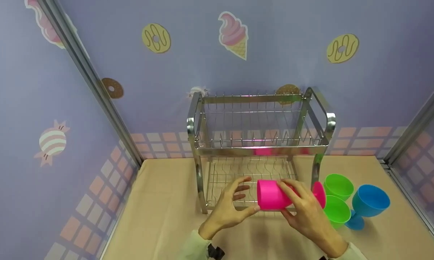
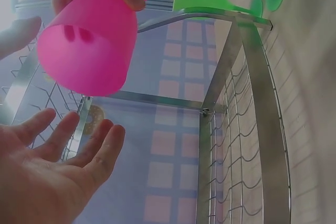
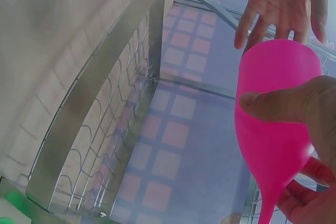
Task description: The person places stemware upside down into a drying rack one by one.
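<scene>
A pink plastic goblet lies sideways in the air in front of the dish rack, its mouth toward the left and its round foot to the right. My right hand grips it around the bowl, thumb on one side and fingers on the other, as the right wrist view also shows. Just left of the mouth is my left hand, its fingers spread and thumb tip close by the rim. In the left wrist view, the left palm faces up under the goblet's mouth with nothing in it.
A two-tier metal dish rack stands at the back against the patterned wall. On the right of the table stand two green goblets and a blue goblet. Metal frame posts border the space.
</scene>
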`<control>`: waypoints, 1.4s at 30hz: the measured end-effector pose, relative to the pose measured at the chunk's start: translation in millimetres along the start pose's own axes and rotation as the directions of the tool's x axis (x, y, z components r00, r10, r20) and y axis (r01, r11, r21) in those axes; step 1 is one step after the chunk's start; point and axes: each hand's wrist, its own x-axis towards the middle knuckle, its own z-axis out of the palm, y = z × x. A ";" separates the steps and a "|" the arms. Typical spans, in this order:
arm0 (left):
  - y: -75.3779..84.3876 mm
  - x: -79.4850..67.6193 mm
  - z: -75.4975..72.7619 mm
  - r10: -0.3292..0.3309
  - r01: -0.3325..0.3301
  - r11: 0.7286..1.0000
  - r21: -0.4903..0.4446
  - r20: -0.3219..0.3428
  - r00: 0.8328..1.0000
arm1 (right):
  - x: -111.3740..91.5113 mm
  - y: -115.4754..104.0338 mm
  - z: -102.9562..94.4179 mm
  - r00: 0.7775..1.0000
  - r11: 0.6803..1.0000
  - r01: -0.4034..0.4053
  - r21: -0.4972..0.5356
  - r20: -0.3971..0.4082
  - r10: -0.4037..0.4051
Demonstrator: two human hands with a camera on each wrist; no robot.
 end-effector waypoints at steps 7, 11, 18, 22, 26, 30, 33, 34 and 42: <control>-1.5 0.4 4.4 0.002 0.000 0.999 -0.042 0.041 0.999 | 1.2 -5.6 1.8 1.000 1.000 0.027 0.010 -0.003 -0.027; -1.6 0.9 6.5 0.008 -0.006 0.999 -0.046 0.046 0.999 | 1.3 -9.7 1.0 0.999 0.999 0.039 0.006 -0.006 -0.039; -2.2 0.1 8.0 0.013 -0.007 0.995 -0.101 0.057 0.998 | 2.1 -16.7 -0.1 0.999 0.999 0.037 0.004 -0.011 -0.037; -3.5 -0.5 6.6 0.023 -0.014 0.990 -0.140 0.061 0.998 | 2.1 -19.1 0.1 0.999 0.999 0.039 -0.006 -0.011 -0.039; -3.4 0.3 5.0 0.039 -0.030 0.987 -0.157 0.056 0.998 | 2.4 -20.8 -0.6 0.999 0.999 0.045 -0.009 -0.015 -0.045; -3.9 1.4 2.1 0.036 -0.029 0.985 -0.171 0.038 0.999 | 2.3 -22.2 -3.7 0.997 0.998 0.067 -0.008 -0.034 -0.067; -6.2 1.6 -0.7 0.022 -0.018 0.984 -0.178 0.019 1.000 | 0.8 -22.6 -6.3 0.995 0.997 0.081 0.001 -0.056 -0.081; -6.8 1.6 -1.7 0.015 -0.012 0.984 -0.180 0.015 1.000 | 0.0 -22.2 -6.8 0.993 0.996 0.091 0.015 -0.073 -0.089; -9.1 2.5 -6.6 -0.005 0.000 0.984 -0.179 -0.024 1.000 | -14.7 -20.6 3.6 0.955 0.956 0.146 0.253 -0.287 -0.070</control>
